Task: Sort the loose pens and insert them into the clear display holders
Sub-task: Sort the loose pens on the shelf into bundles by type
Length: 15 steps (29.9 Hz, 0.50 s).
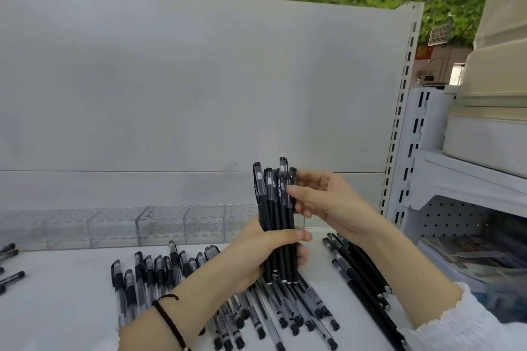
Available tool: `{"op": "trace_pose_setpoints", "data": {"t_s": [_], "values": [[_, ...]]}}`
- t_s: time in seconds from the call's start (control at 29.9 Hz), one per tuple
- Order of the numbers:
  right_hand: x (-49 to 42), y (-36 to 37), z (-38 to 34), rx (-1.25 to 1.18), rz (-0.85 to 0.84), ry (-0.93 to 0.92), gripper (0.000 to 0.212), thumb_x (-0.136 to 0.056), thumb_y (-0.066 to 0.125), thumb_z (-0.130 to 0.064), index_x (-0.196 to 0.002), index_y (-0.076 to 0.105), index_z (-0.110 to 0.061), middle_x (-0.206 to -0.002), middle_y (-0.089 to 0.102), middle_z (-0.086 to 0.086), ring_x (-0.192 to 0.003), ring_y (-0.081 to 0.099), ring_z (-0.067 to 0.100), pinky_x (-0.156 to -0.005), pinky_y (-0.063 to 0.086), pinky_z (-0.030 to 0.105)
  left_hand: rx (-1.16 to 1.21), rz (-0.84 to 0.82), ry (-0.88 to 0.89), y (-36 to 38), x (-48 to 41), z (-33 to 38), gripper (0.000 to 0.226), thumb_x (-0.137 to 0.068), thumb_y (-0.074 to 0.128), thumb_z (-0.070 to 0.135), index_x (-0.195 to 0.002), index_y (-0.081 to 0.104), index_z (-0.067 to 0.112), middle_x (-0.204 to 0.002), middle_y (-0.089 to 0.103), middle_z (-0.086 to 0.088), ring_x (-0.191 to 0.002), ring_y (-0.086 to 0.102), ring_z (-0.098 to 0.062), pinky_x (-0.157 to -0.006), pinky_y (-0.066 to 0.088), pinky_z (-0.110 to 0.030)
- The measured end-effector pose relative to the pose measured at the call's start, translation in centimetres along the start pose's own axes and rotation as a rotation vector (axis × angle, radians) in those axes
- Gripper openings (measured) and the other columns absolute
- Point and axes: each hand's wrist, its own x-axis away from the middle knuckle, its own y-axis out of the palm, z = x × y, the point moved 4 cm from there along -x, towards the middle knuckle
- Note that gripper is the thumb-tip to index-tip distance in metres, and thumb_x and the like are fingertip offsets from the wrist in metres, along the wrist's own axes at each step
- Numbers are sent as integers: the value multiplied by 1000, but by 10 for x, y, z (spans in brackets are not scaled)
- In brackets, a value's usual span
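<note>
My left hand [265, 253] grips an upright bundle of several black pens [275, 214] around the lower barrels, caps up. My right hand [325, 202] pinches one capped pen at the right side of the bundle's top with thumb and fingers. Below, many loose pens [159, 273] with clear barrels and black caps lie on the white shelf [62, 302], some fanned out under my left wrist. A separate group of black pens [359, 271] lies to the right. A row of clear display holders [159, 225] stands along the back of the shelf, looking empty.
A white back panel [185, 88] rises behind the holders. A slotted upright post [399, 122] borders the shelf on the right, with another white rack and stacked beige bins [496, 71] beyond. A few pens [10, 276] lie at the far left edge.
</note>
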Motion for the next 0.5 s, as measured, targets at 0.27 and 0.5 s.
{"op": "trace_pose_setpoints", "data": {"t_s": [0.27,0.5], "values": [[3,4,-9,12,4,-121,53,-65,77,-32,-116,63,-24,-95,61,5,-48,50,7,-45,36,19,-135,31,166,1,-8,3,29,-75,81,22,-100,66,22,-68,61,-3,-51,54,-16,-57,52,-30],[1,5,-5,33,28,-157,41,-72,75,-30,-107,65,-12,-91,58,9,-46,53,4,-43,39,12,-255,87,197,-1,-9,-5,35,-76,81,11,-103,60,20,-69,67,2,-64,67,-15,-62,52,-20]]}}
